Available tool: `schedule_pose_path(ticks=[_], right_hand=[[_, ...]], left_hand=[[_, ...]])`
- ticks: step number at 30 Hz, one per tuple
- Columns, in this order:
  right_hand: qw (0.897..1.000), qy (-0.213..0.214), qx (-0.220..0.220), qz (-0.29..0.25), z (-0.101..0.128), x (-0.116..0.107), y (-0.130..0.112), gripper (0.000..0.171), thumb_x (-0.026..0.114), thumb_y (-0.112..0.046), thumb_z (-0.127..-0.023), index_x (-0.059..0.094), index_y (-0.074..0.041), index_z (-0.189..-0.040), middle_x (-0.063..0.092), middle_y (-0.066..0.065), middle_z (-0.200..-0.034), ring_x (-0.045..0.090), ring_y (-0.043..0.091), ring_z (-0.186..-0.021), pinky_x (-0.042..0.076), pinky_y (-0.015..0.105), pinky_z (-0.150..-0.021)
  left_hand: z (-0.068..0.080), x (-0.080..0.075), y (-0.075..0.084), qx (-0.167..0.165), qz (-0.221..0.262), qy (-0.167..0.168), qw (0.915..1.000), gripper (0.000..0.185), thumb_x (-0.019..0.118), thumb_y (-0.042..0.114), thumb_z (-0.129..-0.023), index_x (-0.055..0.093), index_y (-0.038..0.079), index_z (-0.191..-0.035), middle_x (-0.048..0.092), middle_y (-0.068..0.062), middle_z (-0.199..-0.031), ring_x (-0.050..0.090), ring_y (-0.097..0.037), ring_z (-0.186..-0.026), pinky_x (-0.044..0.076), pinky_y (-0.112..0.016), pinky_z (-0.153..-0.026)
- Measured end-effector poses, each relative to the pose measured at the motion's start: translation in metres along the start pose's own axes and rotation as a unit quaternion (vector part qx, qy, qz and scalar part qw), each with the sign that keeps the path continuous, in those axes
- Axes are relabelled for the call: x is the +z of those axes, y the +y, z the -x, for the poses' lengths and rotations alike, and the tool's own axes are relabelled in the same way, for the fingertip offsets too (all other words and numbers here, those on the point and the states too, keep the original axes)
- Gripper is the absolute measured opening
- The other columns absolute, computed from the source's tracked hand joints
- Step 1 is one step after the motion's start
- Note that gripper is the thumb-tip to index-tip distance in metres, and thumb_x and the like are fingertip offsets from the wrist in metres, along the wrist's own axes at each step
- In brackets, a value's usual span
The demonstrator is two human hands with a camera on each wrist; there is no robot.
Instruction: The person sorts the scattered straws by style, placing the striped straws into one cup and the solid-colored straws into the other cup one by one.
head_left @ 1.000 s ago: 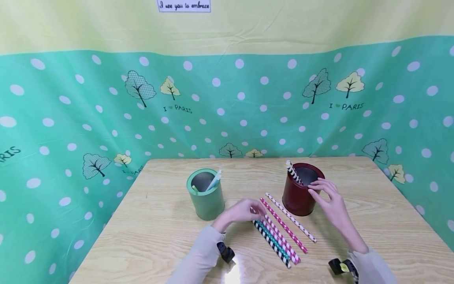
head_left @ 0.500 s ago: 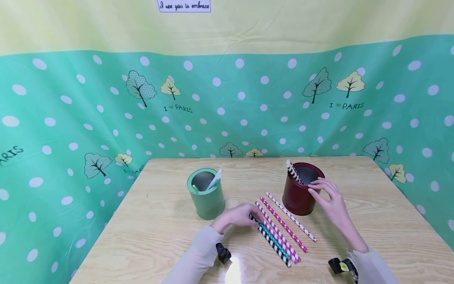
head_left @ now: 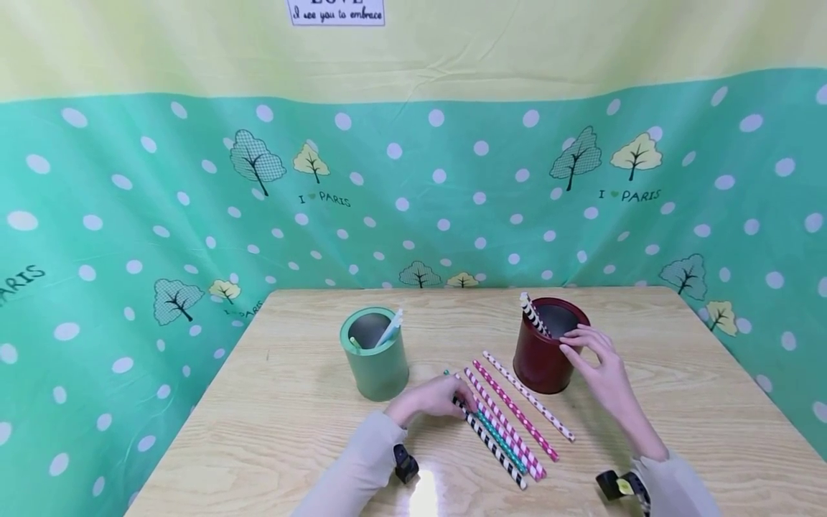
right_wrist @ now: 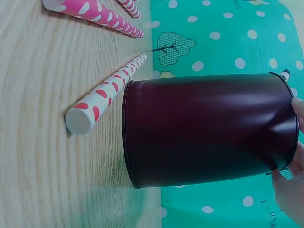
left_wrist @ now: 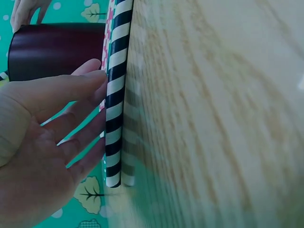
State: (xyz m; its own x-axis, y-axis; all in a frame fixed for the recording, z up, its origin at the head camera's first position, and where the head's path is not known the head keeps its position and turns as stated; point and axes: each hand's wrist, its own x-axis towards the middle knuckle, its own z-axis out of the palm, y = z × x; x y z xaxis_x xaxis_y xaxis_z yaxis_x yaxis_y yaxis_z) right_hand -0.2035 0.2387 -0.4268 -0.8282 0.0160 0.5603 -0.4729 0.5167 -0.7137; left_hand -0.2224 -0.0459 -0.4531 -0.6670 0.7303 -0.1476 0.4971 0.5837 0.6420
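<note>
Several patterned paper straws lie in a row on the table. My left hand (head_left: 436,396) is over their far ends, its fingertips right at a black-and-white striped straw (head_left: 487,438) and a green dotted straw (head_left: 504,438). In the left wrist view, the thumb of the left hand (left_wrist: 52,123) meets the side of the black-and-white straw (left_wrist: 114,109); the other fingers reach behind it, their tips hidden. At the right, a dark red can (head_left: 543,362) stands upright with striped straws leaning inside. My right hand (head_left: 601,362) holds its rim with thumb and fingers.
Beside the striped straws lie a pink dotted straw (head_left: 517,411) and a white dotted straw (head_left: 530,395), nearest the red can. A green can (head_left: 380,373) holding a few straws stands left of the left hand. A polka-dot curtain (head_left: 413,179) hangs behind the table (head_left: 271,431).
The left hand has shifted slightly left and down along the straws' far ends. The green straw's far tip now sticks out left beyond that hand. The right hand stays at the red can.
</note>
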Motion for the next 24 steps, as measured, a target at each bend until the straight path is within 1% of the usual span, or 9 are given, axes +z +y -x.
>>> schedule_pose_path(ticks=[6,9,11,16,18,20,21,23,24], right_hand=[[1.000,0.005,-0.006,0.008,0.000,0.003,0.006,0.014,0.061,-0.014,-0.083,0.065,-0.008,-0.095,0.057,0.003,-0.102,0.037,0.009,-0.115,0.023,0.022,-0.099],[1.000,0.008,-0.009,0.005,0.000,0.002,0.006,0.014,0.061,-0.014,-0.083,0.065,-0.007,-0.095,0.058,0.005,-0.102,0.037,0.012,-0.115,0.024,0.023,-0.099],[1.000,0.003,-0.001,-0.002,0.000,0.001,0.003,0.015,0.061,-0.013,-0.083,0.064,-0.004,-0.095,0.057,0.009,-0.101,0.037,0.017,-0.114,0.024,0.031,-0.100],[0.999,0.009,-0.019,-0.036,0.001,0.003,0.017,0.015,0.062,-0.012,-0.082,0.065,-0.009,-0.096,0.058,0.003,-0.102,0.036,0.018,-0.117,0.020,0.035,-0.104],[0.999,0.009,-0.027,-0.043,0.001,0.005,0.027,0.016,0.062,-0.013,-0.082,0.065,-0.010,-0.097,0.058,0.002,-0.104,0.035,0.018,-0.118,0.018,0.032,-0.105],[1.000,0.010,-0.024,-0.014,0.001,0.006,0.038,0.016,0.062,-0.016,-0.082,0.065,-0.012,-0.097,0.057,0.003,-0.104,0.036,0.017,-0.117,0.021,0.030,-0.102],[0.999,0.009,-0.030,-0.025,0.001,0.007,0.045,0.017,0.063,-0.015,-0.081,0.065,-0.012,-0.098,0.058,0.003,-0.105,0.036,0.018,-0.119,0.019,0.029,-0.104],[0.999,0.018,-0.038,-0.011,0.001,0.010,0.067,0.018,0.064,-0.017,-0.081,0.066,-0.017,-0.099,0.058,-0.001,-0.106,0.036,0.013,-0.119,0.019,0.022,-0.102],[0.999,0.017,-0.037,-0.008,0.001,0.011,0.074,0.019,0.065,-0.016,-0.080,0.066,-0.017,-0.099,0.058,-0.001,-0.107,0.035,0.013,-0.120,0.019,0.023,-0.103]], left_hand=[[-0.001,0.002,-0.002,-0.004,-0.007,0.001,1.0000,0.021,0.067,-0.003,-0.071,0.067,0.010,-0.088,0.060,0.009,-0.084,0.053,-0.001,-0.079,0.041,-0.014,-0.075],[-0.002,0.003,-0.002,-0.002,-0.012,-0.004,0.9999,0.021,0.067,-0.003,-0.071,0.067,0.010,-0.087,0.061,0.009,-0.083,0.053,0.001,-0.077,0.041,-0.013,-0.074],[-0.002,0.003,-0.002,0.001,-0.016,-0.009,0.9998,0.022,0.067,-0.004,-0.071,0.067,0.011,-0.086,0.061,0.009,-0.082,0.053,0.001,-0.076,0.041,-0.012,-0.073],[-0.001,0.005,-0.003,0.011,-0.026,-0.019,0.9994,0.024,0.067,-0.006,-0.069,0.068,0.012,-0.085,0.062,0.009,-0.082,0.053,0.002,-0.076,0.042,-0.012,-0.071],[0.000,0.005,-0.003,0.014,-0.028,-0.023,0.9992,0.024,0.066,-0.006,-0.069,0.068,0.012,-0.085,0.061,0.009,-0.081,0.053,0.002,-0.076,0.042,-0.012,-0.071],[0.000,0.005,-0.002,0.015,-0.032,-0.029,0.9990,0.024,0.066,-0.006,-0.070,0.068,0.012,-0.085,0.061,0.009,-0.081,0.052,0.002,-0.075,0.042,-0.012,-0.070],[0.000,0.005,-0.002,0.017,-0.036,-0.031,0.9988,0.024,0.066,-0.006,-0.070,0.068,0.012,-0.085,0.061,0.009,-0.081,0.052,0.002,-0.075,0.042,-0.012,-0.070],[0.000,0.005,-0.001,0.019,-0.042,-0.032,0.9984,0.024,0.066,-0.006,-0.070,0.069,0.012,-0.086,0.061,0.009,-0.082,0.051,0.002,-0.075,0.042,-0.012,-0.070],[0.000,0.004,0.000,0.020,-0.046,-0.032,0.9982,0.024,0.066,-0.006,-0.071,0.069,0.011,-0.086,0.060,0.009,-0.082,0.051,0.002,-0.075,0.042,-0.012,-0.069]])
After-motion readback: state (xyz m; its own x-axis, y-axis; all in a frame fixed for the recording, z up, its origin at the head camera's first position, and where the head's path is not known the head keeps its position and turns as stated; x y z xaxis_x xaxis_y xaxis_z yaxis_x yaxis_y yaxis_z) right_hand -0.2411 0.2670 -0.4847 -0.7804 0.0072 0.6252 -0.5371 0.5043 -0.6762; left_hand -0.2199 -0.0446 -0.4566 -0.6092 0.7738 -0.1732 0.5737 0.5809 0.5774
